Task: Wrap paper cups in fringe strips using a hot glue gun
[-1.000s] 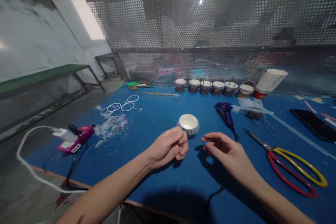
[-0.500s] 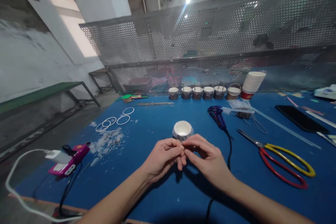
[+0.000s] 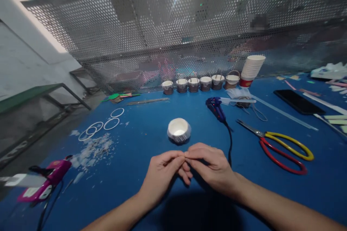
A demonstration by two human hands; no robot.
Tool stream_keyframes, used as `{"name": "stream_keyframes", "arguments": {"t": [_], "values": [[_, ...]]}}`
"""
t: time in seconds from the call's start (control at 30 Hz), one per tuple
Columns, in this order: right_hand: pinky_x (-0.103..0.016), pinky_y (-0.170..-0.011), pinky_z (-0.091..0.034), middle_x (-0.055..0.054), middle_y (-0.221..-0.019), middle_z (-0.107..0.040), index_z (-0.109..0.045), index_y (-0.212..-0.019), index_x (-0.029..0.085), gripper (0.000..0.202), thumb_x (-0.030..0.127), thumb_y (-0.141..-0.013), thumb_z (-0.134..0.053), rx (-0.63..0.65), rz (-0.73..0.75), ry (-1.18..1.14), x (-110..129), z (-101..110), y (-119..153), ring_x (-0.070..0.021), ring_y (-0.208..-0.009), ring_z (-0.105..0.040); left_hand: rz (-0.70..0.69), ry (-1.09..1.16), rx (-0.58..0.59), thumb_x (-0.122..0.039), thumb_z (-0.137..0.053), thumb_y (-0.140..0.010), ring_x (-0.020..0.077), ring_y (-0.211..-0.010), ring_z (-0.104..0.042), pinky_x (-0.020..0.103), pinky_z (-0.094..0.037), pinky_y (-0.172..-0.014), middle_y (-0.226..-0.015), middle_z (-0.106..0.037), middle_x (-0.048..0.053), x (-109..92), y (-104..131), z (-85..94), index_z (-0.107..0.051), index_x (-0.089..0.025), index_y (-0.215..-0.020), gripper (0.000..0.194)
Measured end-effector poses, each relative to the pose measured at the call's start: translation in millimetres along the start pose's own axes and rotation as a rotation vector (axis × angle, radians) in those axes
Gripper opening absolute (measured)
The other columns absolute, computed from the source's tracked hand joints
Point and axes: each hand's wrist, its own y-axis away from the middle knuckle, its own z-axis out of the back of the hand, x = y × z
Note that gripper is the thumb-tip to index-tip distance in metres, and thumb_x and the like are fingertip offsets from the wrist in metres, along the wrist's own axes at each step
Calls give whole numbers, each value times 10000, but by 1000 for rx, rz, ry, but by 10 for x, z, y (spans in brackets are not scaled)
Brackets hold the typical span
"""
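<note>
My left hand (image 3: 168,168) and my right hand (image 3: 210,162) meet above the near middle of the blue table (image 3: 141,187). Thumb and forefinger of each are pinched, tips touching; whatever lies between them, if anything, is too small to make out. Just beyond the fingers stands a small white paper cup (image 3: 179,130) with a pleated whitish wrapping round its outside, upright and apart from both hands. To the right lies a blue glue gun (image 3: 216,108) with a black cord. Scissors (image 3: 261,134) with one yellow and one red handle rest further right.
Along the back, several small wrapped cups (image 3: 205,83) stand in a row beside a stack of paper cups (image 3: 252,70). White rings (image 3: 111,123) and scraps (image 3: 94,149) lie left. A pink power strip (image 3: 46,184) is near left; a black phone (image 3: 298,101) lies right.
The view has tilted down and shifted right. My hands stay pinched together but now sit nearer to me, clear of the white cup, which shows whole.
</note>
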Motion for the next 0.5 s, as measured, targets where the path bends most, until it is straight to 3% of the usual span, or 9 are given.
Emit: {"name": "stream_keyframes", "arguments": {"t": [0.1,0.17,0.3,0.5], "values": [[-289,-665,-504,-10,-702,-686,-681,-808,229,139,186,-871,-565,25,-155,-69,20,-1,-17,-156,-689,-636,-49,-158,-44,-263,-671,-777,162,-496,-656,255,-524,-563,-577,-683,23,-2,13,-5,-722,-170,-741,112],[-269,-646,-477,9,-661,-651,-644,-758,216,133,218,-868,-569,59,-342,-153,28,-5,-46,-135,-641,-605,-42,-200,-47,-245,-655,-783,164,-505,-658,252,-518,-559,-588,-689,20,6,-7,-3,-723,-188,-720,109],[-240,-579,-424,43,-577,-565,-564,-714,187,220,356,-852,-592,99,-725,-528,-15,-47,-98,-101,-548,-532,-165,-330,-49,-175,-647,-773,149,-511,-645,238,-505,-558,-621,-694,23,48,-76,15,-725,-198,-691,115],[-236,-563,-392,31,-545,-562,-560,-653,159,343,465,-778,-655,45,-895,-862,-99,-143,-70,-93,-528,-533,-319,-409,-34,-152,-647,-775,148,-534,-625,254,-502,-546,-649,-685,32,108,-73,37,-725,-211,-726,110]]}}
